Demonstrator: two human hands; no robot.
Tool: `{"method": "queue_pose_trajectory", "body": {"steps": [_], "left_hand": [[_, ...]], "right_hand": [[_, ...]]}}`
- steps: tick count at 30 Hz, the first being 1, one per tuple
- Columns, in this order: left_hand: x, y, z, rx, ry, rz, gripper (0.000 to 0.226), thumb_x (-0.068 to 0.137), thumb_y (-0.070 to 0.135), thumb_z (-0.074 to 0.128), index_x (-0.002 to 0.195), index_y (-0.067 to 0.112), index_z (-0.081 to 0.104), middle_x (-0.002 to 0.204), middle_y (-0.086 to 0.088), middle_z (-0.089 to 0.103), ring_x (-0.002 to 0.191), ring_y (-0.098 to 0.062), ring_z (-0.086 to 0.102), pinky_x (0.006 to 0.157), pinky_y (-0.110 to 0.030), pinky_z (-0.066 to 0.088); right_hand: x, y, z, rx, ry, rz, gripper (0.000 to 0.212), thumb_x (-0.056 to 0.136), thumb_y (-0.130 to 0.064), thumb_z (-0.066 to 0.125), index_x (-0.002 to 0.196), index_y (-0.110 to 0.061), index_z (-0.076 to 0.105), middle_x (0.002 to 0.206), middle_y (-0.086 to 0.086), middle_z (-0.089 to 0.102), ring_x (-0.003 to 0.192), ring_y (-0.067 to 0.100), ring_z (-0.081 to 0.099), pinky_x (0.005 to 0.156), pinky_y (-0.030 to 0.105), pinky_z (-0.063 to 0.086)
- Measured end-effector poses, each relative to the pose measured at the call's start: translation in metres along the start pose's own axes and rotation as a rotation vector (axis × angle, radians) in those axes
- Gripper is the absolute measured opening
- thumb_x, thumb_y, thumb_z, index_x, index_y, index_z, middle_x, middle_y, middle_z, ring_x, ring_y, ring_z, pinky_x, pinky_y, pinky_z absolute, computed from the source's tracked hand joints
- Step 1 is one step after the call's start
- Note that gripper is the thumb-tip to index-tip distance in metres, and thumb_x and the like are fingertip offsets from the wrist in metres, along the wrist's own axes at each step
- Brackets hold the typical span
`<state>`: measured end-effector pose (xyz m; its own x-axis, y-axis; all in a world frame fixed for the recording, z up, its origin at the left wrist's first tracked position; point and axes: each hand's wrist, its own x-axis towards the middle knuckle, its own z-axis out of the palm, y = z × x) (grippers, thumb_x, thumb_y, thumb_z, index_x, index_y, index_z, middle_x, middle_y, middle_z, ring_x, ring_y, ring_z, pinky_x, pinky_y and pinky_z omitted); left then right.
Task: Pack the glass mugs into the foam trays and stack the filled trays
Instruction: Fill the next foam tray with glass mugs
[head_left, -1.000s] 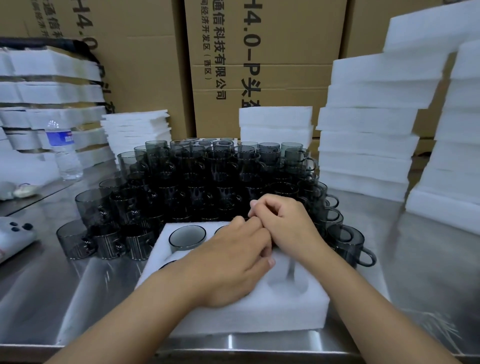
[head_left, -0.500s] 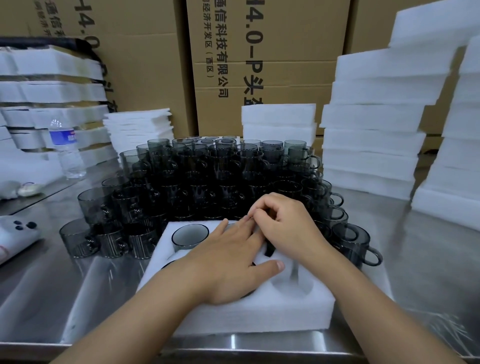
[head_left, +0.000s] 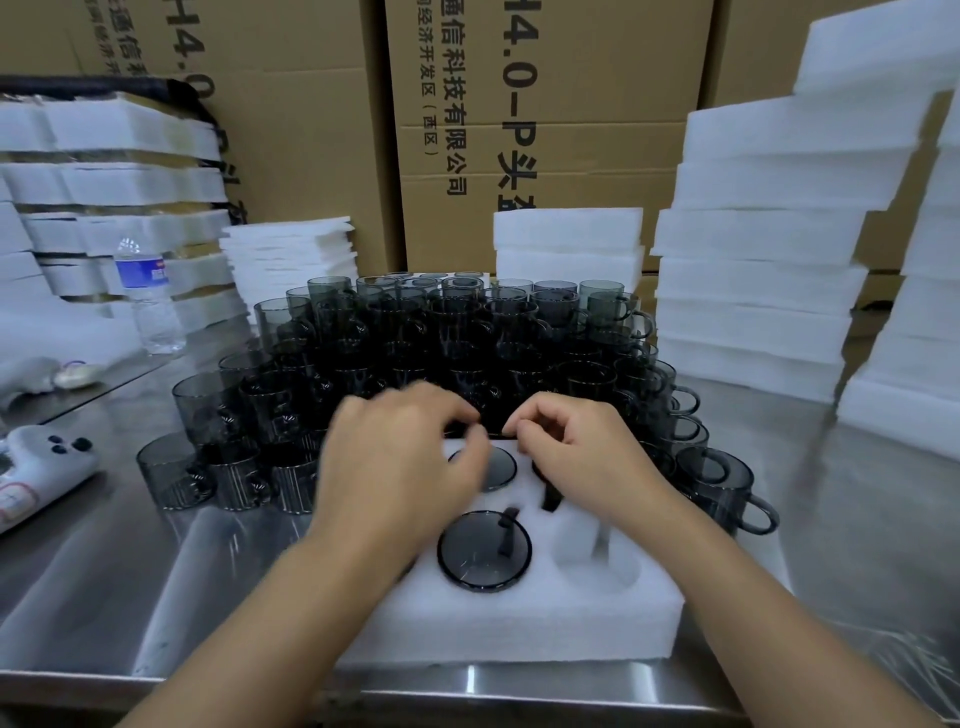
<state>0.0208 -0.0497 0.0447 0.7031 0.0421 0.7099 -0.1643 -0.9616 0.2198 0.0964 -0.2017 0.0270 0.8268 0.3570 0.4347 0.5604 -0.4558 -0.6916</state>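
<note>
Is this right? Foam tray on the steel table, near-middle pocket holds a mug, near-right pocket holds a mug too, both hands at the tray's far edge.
Not quite. In the head view the near-right pocket is empty, bare white foam. The rest holds: foam tray on the steel table, mug in the near-middle pocket, left hand and right hand at the far edge.

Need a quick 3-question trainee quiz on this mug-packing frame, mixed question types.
1. True or false: the near-right pocket of the foam tray holds a mug.
2. What stands at the left edge of the steel table, beside the foam stacks?
A. a water bottle
B. a kettle
C. a tape gun
3. Fill in: the left hand and right hand hover over the tray's ____ row.

Key:
1. False; it is empty, while the near-middle pocket holds a smoked glass mug.
2. A, the water bottle.
3. Far.
</note>
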Motion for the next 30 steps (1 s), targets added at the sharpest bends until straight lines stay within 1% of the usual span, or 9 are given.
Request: {"method": "queue_pose_trajectory", "body": {"steps": [2, 5, 10, 15, 19, 23, 26, 28, 30], "left_hand": [[0.008, -0.025, -0.010, 0.120, 0.047, -0.154, 0.034, 0.082, 0.032, 0.061, 0.115, 0.027, 0.066, 0.121, 0.004, 0.063, 0.103, -0.024, 0.061, 0.082, -0.038, 0.045], [0.015, -0.068, -0.020, 0.214, -0.054, -0.444, 0.059, 0.084, 0.028, 0.061, 0.140, 0.021, 0.045, 0.144, -0.001, 0.041, 0.122, -0.031, 0.049, 0.090, -0.044, 0.044], [0.011, -0.102, -0.016, 0.241, -0.204, -0.615, 0.075, 0.085, 0.035, 0.065, 0.148, 0.017, 0.029, 0.151, -0.006, 0.029, 0.123, -0.036, 0.048, 0.085, -0.044, 0.045], [0.009, -0.109, -0.010, 0.250, -0.178, -0.527, 0.057, 0.083, 0.028, 0.071, 0.134, 0.014, 0.049, 0.142, -0.005, 0.041, 0.109, -0.033, 0.057, 0.075, -0.040, 0.047], [0.009, -0.106, -0.009, 0.211, -0.166, -0.494, 0.047, 0.082, 0.024, 0.073, 0.124, 0.013, 0.054, 0.125, -0.010, 0.050, 0.099, -0.035, 0.058, 0.072, -0.040, 0.046], [0.005, -0.089, -0.016, 0.205, -0.069, -0.397, 0.041, 0.081, 0.028, 0.074, 0.116, 0.017, 0.055, 0.115, -0.003, 0.053, 0.088, -0.030, 0.059, 0.063, -0.035, 0.038], [0.008, -0.062, -0.025, 0.123, 0.016, -0.278, 0.037, 0.079, 0.034, 0.074, 0.109, 0.026, 0.054, 0.099, 0.010, 0.047, 0.076, -0.020, 0.056, 0.058, -0.031, 0.036], [0.012, -0.042, -0.027, 0.046, 0.048, -0.206, 0.037, 0.078, 0.036, 0.074, 0.107, 0.031, 0.052, 0.095, 0.015, 0.044, 0.074, -0.016, 0.055, 0.058, -0.030, 0.036], [0.012, -0.022, -0.023, 0.005, 0.062, -0.122, 0.038, 0.078, 0.037, 0.074, 0.108, 0.034, 0.052, 0.095, 0.018, 0.044, 0.077, -0.012, 0.053, 0.059, -0.030, 0.035]], "right_hand": [[-0.001, 0.000, 0.000, 0.001, -0.022, -0.015, 0.020, 0.086, -0.017, 0.054, 0.076, -0.028, 0.067, 0.058, -0.015, 0.060, 0.047, 0.001, 0.046, 0.047, 0.013, 0.036], [-0.001, 0.000, -0.001, 0.007, -0.014, -0.015, 0.019, 0.086, -0.015, 0.054, 0.077, -0.024, 0.068, 0.054, -0.024, 0.055, 0.046, 0.000, 0.045, 0.048, 0.010, 0.035], [-0.001, 0.000, -0.001, 0.005, -0.017, -0.024, 0.020, 0.086, -0.015, 0.054, 0.076, -0.025, 0.067, 0.057, -0.028, 0.056, 0.047, -0.001, 0.046, 0.049, 0.008, 0.035], [-0.001, 0.001, -0.001, 0.000, -0.012, -0.021, 0.021, 0.086, -0.016, 0.054, 0.075, -0.027, 0.067, 0.057, -0.023, 0.057, 0.047, 0.000, 0.046, 0.048, 0.010, 0.037], [-0.001, 0.001, -0.001, 0.005, -0.017, -0.013, 0.021, 0.086, -0.016, 0.054, 0.075, -0.028, 0.067, 0.060, -0.021, 0.059, 0.046, 0.000, 0.045, 0.048, 0.010, 0.036], [0.000, 0.002, 0.000, 0.039, 0.000, -0.017, 0.023, 0.088, -0.017, 0.053, 0.077, -0.030, 0.067, 0.066, -0.001, 0.065, 0.046, 0.002, 0.043, 0.046, 0.012, 0.036], [0.000, 0.003, 0.000, 0.130, 0.054, -0.024, 0.025, 0.095, -0.023, 0.048, 0.081, -0.030, 0.067, 0.071, -0.004, 0.066, 0.050, 0.002, 0.047, 0.050, 0.014, 0.038], [0.001, 0.003, 0.001, 0.251, 0.104, -0.004, 0.028, 0.098, -0.032, 0.043, 0.082, -0.030, 0.067, 0.070, -0.009, 0.065, 0.056, 0.005, 0.054, 0.055, 0.018, 0.043], [0.002, 0.002, 0.000, 0.383, 0.139, 0.020, 0.033, 0.097, -0.043, 0.040, 0.085, -0.027, 0.066, 0.072, -0.004, 0.066, 0.058, 0.012, 0.060, 0.057, 0.022, 0.046]]}}
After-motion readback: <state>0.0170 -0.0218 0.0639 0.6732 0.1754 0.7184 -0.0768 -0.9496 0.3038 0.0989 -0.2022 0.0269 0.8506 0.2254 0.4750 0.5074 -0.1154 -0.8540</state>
